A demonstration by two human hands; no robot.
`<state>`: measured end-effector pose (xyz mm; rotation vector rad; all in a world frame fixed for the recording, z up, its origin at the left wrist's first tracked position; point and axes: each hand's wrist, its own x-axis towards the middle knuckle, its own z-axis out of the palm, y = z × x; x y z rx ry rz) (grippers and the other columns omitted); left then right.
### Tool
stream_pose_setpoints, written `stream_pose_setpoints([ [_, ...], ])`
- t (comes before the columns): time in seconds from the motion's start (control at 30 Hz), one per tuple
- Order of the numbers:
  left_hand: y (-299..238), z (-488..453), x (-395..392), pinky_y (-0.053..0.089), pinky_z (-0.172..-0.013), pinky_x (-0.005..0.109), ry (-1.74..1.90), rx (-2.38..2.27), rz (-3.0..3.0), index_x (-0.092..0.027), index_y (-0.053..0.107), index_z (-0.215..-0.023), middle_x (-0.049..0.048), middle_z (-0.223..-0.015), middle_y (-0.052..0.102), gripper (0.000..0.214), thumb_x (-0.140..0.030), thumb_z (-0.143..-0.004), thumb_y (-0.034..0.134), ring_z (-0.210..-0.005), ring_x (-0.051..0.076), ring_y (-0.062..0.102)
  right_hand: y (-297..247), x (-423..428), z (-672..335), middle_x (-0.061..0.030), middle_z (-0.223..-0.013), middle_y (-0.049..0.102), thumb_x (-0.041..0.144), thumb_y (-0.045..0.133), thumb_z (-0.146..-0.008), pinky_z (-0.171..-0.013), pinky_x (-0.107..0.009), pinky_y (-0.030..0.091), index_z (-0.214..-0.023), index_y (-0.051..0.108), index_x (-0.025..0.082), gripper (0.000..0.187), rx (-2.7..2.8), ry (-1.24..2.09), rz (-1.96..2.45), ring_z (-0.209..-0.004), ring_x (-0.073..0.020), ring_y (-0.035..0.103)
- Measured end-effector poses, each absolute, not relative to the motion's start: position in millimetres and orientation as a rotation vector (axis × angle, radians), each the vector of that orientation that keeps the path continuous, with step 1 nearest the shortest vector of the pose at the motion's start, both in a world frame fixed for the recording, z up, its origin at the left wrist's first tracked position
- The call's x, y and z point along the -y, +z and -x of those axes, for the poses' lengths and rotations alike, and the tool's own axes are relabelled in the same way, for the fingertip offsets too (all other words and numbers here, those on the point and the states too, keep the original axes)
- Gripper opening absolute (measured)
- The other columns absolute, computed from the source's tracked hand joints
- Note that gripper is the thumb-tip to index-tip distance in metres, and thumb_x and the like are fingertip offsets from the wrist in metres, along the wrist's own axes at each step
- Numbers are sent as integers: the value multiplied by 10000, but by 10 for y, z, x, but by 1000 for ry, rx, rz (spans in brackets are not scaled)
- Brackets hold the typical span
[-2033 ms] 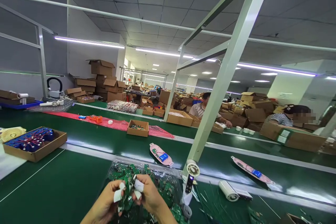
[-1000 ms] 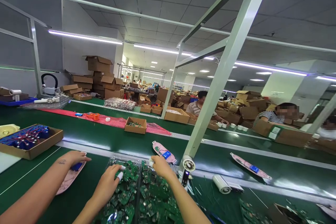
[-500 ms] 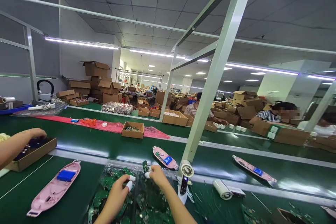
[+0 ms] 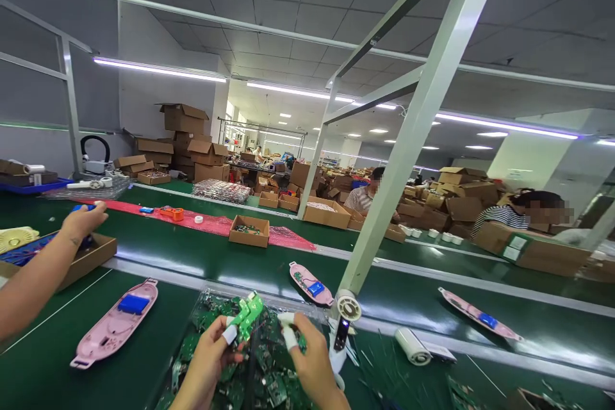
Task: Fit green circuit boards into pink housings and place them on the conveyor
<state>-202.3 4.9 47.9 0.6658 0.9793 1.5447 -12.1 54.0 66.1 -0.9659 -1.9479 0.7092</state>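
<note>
My left hand (image 4: 211, 355) pinches a bright green circuit board (image 4: 248, 315) between thumb and forefinger, lifted above a clear plastic tray (image 4: 209, 288). My right hand (image 4: 307, 349) hovers just right of that board, its thumb and forefinger apart and empty. White covers wrap the fingertips of both hands. Below them, several dark green circuit boards (image 4: 276, 384) lie heaped in the tray. To the left rests a pink shell (image 4: 103, 341) carrying a blue battery pack (image 4: 133, 304). Beyond the tray is another pink shell (image 4: 307, 277), with a board and a blue pack inside.
At the left, another person's hand (image 4: 84, 224) holds something blue over a cardboard box (image 4: 98, 255). A slanted metal post (image 4: 369, 250) rises right of the tray, with a white handheld fan (image 4: 342, 333) at its foot. A third pink shell (image 4: 461, 307) lies on the green belt.
The small board from my right hand's fingers is now in my left hand, and my right fingers are apart. The other person's hand has risen from the box with a blue item.
</note>
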Motion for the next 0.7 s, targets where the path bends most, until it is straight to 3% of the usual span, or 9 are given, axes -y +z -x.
stream_pose_setpoints([
  [0.13,472,2049,11,430,-390,193,1544,-1034,-798,-164,639,-627,-62,-510,503,338,-408,-523,849,-461,104,517,726,-588,132,-55,-788,656,473,555,-815,-723,-327,443,-811,677,175,322,1872,1042,988,-745,-204,573],
  [0.3,521,2031,79,424,-359,195,1513,-999,-879,-143,686,-610,-33,-545,516,338,-423,-517,850,-513,117,483,777,-533,278,20,-499,530,482,697,-699,-569,-259,323,-500,624,154,391,1839,1254,1006,-540,-121,447],
  [0.5,553,2162,127,373,-375,154,1385,-839,-663,-141,612,-546,-19,-493,556,388,-427,-502,870,-433,79,510,754,-449,424,24,-463,515,465,704,-705,-565,-243,342,-495,621,150,387,1672,1480,851,-522,-109,477],
  [0.7,488,2151,191,357,-383,123,1250,-780,-443,-116,691,-725,37,-651,682,353,-333,-526,884,-425,35,502,611,-442,811,42,-489,476,585,780,-569,-483,-216,336,-505,532,166,492,1393,1751,690,-450,-65,403],
])
